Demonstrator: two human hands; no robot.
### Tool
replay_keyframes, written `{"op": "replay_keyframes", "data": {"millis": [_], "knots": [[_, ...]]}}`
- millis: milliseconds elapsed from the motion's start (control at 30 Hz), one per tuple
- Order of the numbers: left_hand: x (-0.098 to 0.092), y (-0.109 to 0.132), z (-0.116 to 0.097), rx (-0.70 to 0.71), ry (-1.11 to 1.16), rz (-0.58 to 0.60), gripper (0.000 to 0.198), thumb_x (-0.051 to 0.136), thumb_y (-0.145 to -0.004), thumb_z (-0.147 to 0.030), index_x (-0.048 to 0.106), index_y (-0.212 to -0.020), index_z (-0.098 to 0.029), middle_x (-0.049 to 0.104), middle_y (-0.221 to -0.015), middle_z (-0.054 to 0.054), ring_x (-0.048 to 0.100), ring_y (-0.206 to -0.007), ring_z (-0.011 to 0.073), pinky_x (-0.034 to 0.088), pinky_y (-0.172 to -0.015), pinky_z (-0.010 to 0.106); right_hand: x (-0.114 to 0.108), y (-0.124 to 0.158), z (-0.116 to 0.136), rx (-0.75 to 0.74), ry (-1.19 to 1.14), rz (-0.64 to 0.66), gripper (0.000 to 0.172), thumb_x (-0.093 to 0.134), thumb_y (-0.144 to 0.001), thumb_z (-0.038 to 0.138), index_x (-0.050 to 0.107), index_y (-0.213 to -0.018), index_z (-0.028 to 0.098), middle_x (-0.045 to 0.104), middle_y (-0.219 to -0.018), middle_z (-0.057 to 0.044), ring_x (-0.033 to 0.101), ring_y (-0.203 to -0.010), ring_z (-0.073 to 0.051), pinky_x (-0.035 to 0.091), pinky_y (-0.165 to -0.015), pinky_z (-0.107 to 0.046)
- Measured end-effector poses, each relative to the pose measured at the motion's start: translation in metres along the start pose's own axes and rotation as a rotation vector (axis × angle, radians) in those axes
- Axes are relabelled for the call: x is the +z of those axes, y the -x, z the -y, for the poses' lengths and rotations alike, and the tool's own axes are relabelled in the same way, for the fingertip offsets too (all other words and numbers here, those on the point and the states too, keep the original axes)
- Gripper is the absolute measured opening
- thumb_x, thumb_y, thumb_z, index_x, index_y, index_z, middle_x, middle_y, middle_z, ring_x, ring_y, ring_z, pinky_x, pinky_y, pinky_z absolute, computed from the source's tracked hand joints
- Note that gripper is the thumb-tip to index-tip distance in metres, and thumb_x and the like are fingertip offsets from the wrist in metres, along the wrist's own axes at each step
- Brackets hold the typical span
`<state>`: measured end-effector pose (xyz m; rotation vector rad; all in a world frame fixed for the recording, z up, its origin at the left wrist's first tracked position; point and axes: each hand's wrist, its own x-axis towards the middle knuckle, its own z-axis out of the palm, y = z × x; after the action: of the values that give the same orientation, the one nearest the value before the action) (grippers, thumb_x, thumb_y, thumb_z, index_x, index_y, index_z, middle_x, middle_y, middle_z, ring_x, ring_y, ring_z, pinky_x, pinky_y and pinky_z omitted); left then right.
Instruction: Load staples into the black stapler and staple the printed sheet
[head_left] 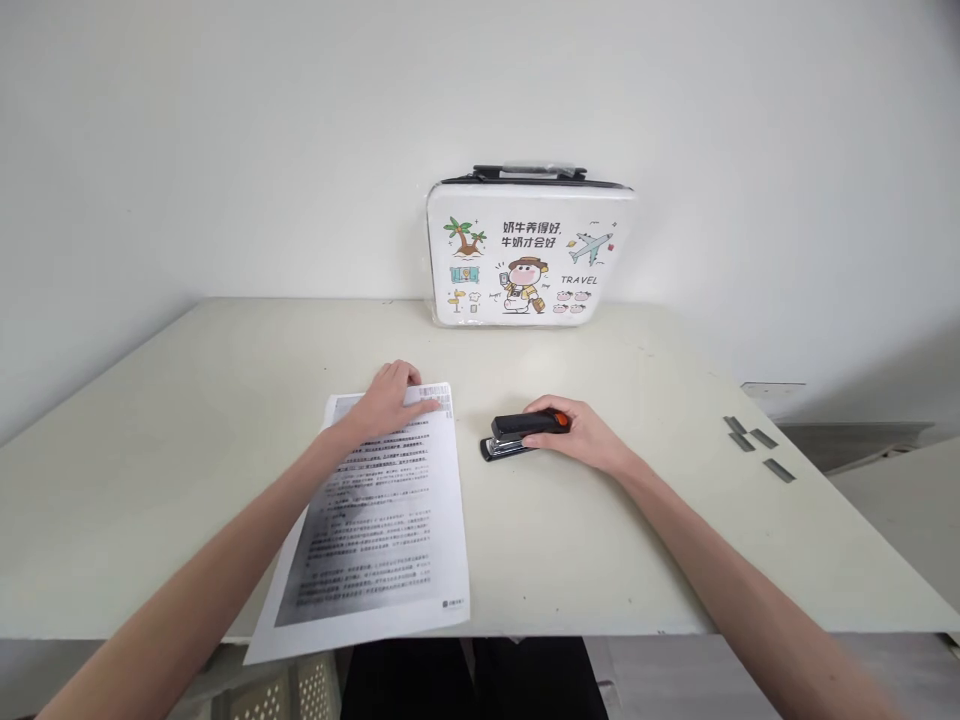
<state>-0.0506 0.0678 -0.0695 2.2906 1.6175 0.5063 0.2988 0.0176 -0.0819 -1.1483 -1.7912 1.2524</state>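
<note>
A printed sheet of paper (375, 530), perhaps more than one layer, lies on the table with its bottom edge hanging past the front. At its top edge is my left hand (386, 405), thumb across the printed face near the right corner and fingers bent at the far edge, gripping it. To the right, my right hand (574, 430) is wrapped around the rear of a black stapler (517, 426) with an orange patch. The stapler rests on the table, its front end pointing left toward the paper, with a gap between them. Nothing shows between its jaws.
A white cartoon-printed case (532, 255) with a black handle stands at the back against the wall. Several strips of staples (750, 440) lie near the right edge of the pale table (600, 560). The table's front edge runs just before my lap.
</note>
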Motion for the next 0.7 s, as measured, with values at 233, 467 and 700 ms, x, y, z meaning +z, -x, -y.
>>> {"op": "replay_keyframes", "data": {"millis": [233, 467, 700], "knots": [[0.008, 0.023, -0.026, -0.018, 0.491, 0.092, 0.044, 0.068, -0.087, -0.059, 0.054, -0.113, -0.026, 0.070, -0.099, 0.002, 0.069, -0.100, 0.0245, 0.054, -0.092, 0.040, 0.000, 0.001, -0.002, -0.015, 0.054, -0.017, 0.040, 0.085, -0.076, 0.052, 0.071, -0.100, 0.024, 0.074, -0.105, -0.004, 0.066, -0.090, -0.022, 0.053, -0.084, -0.037], [0.026, 0.014, -0.049, -0.010, 0.459, 0.030, 0.036, 0.069, -0.087, -0.053, 0.060, -0.110, -0.026, 0.070, -0.097, 0.002, 0.069, -0.097, 0.0241, 0.054, -0.092, 0.040, 0.001, 0.001, -0.003, -0.038, 0.075, -0.028, 0.041, 0.085, -0.076, 0.055, 0.071, -0.099, 0.024, 0.075, -0.104, -0.005, 0.067, -0.090, -0.023, 0.055, -0.083, -0.038], [0.031, 0.017, -0.055, 0.006, 0.341, -0.039, 0.032, 0.067, -0.093, -0.047, 0.063, -0.115, -0.024, 0.071, -0.114, 0.007, 0.065, -0.113, 0.0262, 0.052, -0.100, 0.042, 0.000, 0.001, -0.004, -0.027, 0.120, -0.022, 0.041, 0.084, -0.078, 0.055, 0.070, -0.102, 0.025, 0.075, -0.107, -0.005, 0.068, -0.092, -0.024, 0.055, -0.084, -0.037]]}}
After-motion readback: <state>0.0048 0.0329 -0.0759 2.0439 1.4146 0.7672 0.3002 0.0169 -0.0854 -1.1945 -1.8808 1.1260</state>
